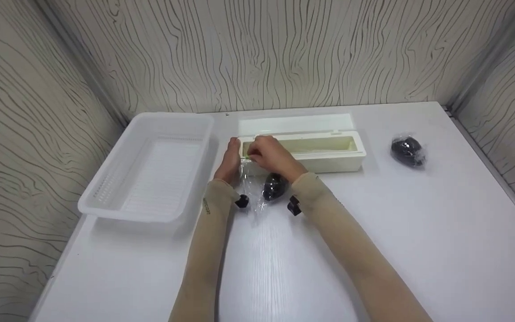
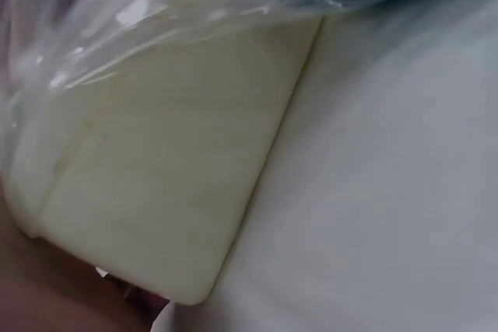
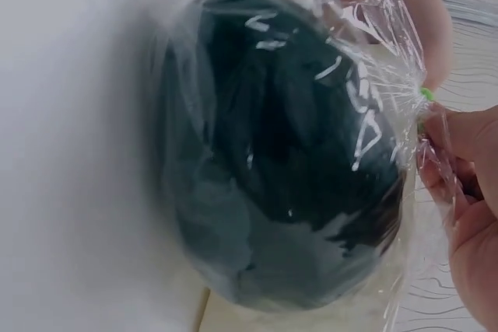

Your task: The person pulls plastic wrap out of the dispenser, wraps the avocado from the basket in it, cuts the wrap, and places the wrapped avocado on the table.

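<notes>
My left hand (image 1: 230,162) rests against the left end of a long white box (image 1: 329,163), its fingers fairly straight. At the box's front left edge my right hand (image 1: 270,154) pinches gathered clear plastic film (image 3: 405,87) between thumb and fingers, beside a small green strip (image 3: 426,94). The film wraps a dark, glossy oval object (image 1: 275,187), which hangs or lies in front of the box below my right wrist. Its exact kind is hard to tell through the film. In the left wrist view, film covers part of the box end (image 2: 171,161).
The box's lid (image 1: 295,122) stands open behind it. A white plastic basket (image 1: 145,216) is at the left of the white table (image 1: 266,268). Another film-wrapped dark object (image 1: 407,151) lies on the right. Patterned walls (image 1: 257,53) enclose the table's back and sides.
</notes>
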A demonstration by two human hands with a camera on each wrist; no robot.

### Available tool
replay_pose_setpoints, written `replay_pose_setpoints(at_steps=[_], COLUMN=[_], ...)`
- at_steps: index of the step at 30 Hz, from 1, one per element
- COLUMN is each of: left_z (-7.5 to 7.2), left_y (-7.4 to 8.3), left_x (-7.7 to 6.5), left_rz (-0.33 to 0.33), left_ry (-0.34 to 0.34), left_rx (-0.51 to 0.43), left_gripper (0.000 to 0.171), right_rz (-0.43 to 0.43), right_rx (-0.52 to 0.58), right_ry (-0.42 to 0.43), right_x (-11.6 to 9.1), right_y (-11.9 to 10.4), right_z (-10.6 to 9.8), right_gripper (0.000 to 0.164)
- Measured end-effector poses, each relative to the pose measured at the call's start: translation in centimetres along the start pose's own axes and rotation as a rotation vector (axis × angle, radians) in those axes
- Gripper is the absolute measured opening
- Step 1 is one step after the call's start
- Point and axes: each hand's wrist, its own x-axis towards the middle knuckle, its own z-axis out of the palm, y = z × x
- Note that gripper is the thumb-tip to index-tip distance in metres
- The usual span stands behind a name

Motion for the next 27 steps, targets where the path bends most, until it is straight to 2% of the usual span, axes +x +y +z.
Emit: replay_pose_setpoints(at_steps=[5, 8, 11, 15, 22, 24, 27], left_z=[-0.9, -1.3, -1.4, -1.3, -1.0, -0.9, -0.7], left_y=[-0.5, -0.5, -0.6, -1.0, -1.3, -1.2, -1.0], left_x=[-0.3, -0.2, -0.1, -0.1, 0.2, 0.2, 0.1], left_rz=[-0.11, -0.074, -0.044, -0.073, -0.05, -0.051, -0.082], left_ry=[-0.06, -0.063, -0.078, -0.104, -0.051, -0.048, -0.063], left_rx=[-0.103, -0.123, -0.076, -0.005, 0.05, 0.026, -0.065], left_gripper=[0.07, 0.064, 0.064, 0.074, 0.077, 0.076, 0.073], right_rz=[-0.011, -0.007, 0.015, 0.024, -0.019, -0.019, -0.014], right_rx=[-0.015, -0.013, -0.003, 0.018, 0.011, 0.009, 0.011], right_ry=[-0.013, -0.001, 0.007, 0.007, 0.031, 0.034, 0.032], right_x=[-0.2, -0.3, -0.4, -0.4, -0.1, 0.1, 0.4], right_y=[0.1, 0.2, 0.3, 0.2, -0.4, -0.5, -0.6], right_z=[0.0, -0.1, -0.2, -0.1, 0.1, 0.1, 0.4], right_gripper=[0.012, 0.012, 0.012, 0.011, 0.01, 0.009, 0.007])
